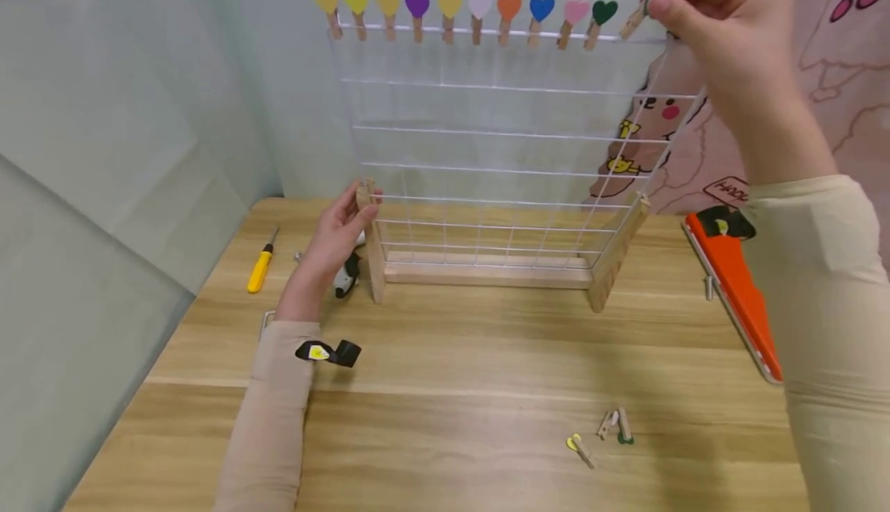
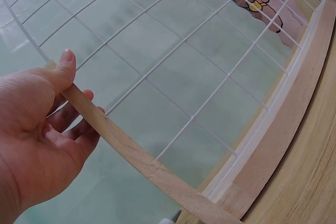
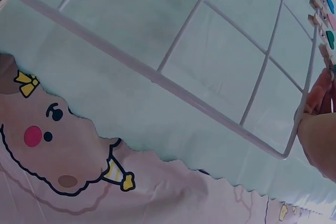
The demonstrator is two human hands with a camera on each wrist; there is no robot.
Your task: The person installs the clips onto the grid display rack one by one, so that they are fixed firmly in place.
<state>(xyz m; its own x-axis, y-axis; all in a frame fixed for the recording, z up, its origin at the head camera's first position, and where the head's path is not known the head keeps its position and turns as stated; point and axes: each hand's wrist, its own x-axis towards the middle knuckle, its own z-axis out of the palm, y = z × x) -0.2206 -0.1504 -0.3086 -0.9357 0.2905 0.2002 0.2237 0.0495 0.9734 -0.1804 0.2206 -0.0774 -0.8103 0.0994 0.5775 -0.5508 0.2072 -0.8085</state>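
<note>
A white wire grid rack (image 1: pixel 511 134) stands upright in a wooden base (image 1: pixel 487 274). My left hand (image 1: pixel 332 238) grips the top of its left wooden post (image 1: pixel 376 257), thumb on one side and fingers behind, as the left wrist view also shows. At the rack's upper right corner, my right hand (image 1: pixel 744 29) pinches a small clothespin (image 1: pixel 631 24) with a green heart, its wooden tip at the top wire. Whether it clasps the wire I cannot tell. Several heart clothespins, such as an orange one (image 1: pixel 509 7), line the top wire. The right wrist view shows this hand (image 3: pixel 319 129) only partly.
Loose clothespins (image 1: pixel 582 452) lie on the table's near right. A yellow screwdriver (image 1: pixel 260 269) is at the left, beside a partly hidden black-and-white tool (image 1: pixel 345 276). An orange case (image 1: pixel 737 288) and a small metal cylinder (image 1: pixel 709 288) lie at the right. A patterned pink cloth (image 1: pixel 820 110) hangs behind.
</note>
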